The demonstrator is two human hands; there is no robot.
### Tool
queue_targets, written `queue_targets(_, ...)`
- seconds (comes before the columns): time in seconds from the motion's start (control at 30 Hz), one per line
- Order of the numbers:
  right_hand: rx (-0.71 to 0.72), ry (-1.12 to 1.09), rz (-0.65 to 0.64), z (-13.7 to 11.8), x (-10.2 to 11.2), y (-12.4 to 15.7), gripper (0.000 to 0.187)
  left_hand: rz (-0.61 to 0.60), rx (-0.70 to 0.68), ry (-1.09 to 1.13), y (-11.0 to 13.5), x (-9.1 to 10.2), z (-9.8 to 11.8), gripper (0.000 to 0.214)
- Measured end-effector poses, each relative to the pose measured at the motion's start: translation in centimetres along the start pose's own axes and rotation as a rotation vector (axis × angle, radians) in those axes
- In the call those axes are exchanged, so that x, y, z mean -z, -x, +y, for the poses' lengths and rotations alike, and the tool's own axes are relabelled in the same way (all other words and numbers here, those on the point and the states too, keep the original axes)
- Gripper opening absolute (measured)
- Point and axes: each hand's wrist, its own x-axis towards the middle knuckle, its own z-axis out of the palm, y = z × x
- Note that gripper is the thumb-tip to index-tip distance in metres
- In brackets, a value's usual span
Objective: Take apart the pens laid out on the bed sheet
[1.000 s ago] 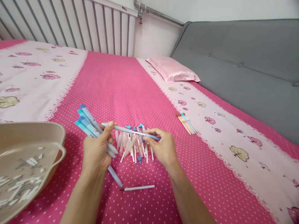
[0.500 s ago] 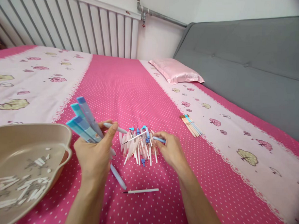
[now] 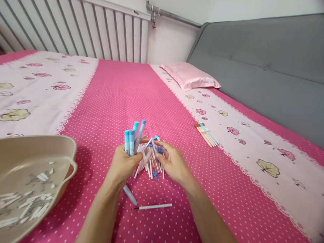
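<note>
Pens (image 3: 131,144) sit clamped between fingers of the left hand (image 3: 125,164), center frame; by pen parts (image 3: 153,161), the right hand (image 3: 174,162) curls its fingers, grip unclear.

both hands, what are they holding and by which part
Left hand: a bunch of pens, around the barrels, below their coloured tops. Right hand: at a pale blue piece; whether gripped, I can't tell.

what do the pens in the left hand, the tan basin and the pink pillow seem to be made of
Pens: probably hard plastic, going by their smooth, straight, evenly coloured barrels.
Basin: likely moulded plastic with a satin finish; its rim is rounded and its wall shows a soft highlight.
Pillow: satin-like fabric, judging by its sheen and soft creases; silk or synthetic, I can't tell.
</note>
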Motion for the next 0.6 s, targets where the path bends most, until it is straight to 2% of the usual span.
queue_targets(0.07, -0.026, -0.16, 0.018, -1.0, 0.2, 0.2, 0.033, -0.058, 0.019, -0.016, 0.6, 0.1, 0.8, 0.024)
queue_targets(0.17, -0.06, -0.37, 0.035, -2.3, 0.1, 0.5, 0.035, -0.186, 0.082, -0.118, 1.5, 0.0, 1.6, 0.006)
queue_targets(0.27, -0.093, -0.524, 0.061, -2.9, 0.2, 0.7, 0.028, -0.329, 0.115, -0.161, 2.1, -0.3, 1.8, 0.014)
queue_targets(0.37, -0.178, -0.648, 0.103, -2.7, 1.1, 0.6, 0.023, -0.425, 0.127, -0.081, 2.0, -0.1, 1.8, 0.004)
queue_targets(0.43, -0.236, -0.7, 0.171, -2.5, 2.2, 0.4, 0.025, -0.403, 0.165, -0.001, 1.6, 0.3, 1.7, 0.012)
queue_targets(0.53, -0.279, -0.792, 0.308, -2.3, 3.6, 0.2, 0.028, -0.227, 0.236, 0.162, 0.9, 0.9, 1.6, 0.027)
queue_targets(0.6, -0.315, -0.844, 0.31, -2.3, 3.7, 0.2, 0.028, -0.115, 0.262, 0.282, 0.6, 0.9, 1.6, 0.032)
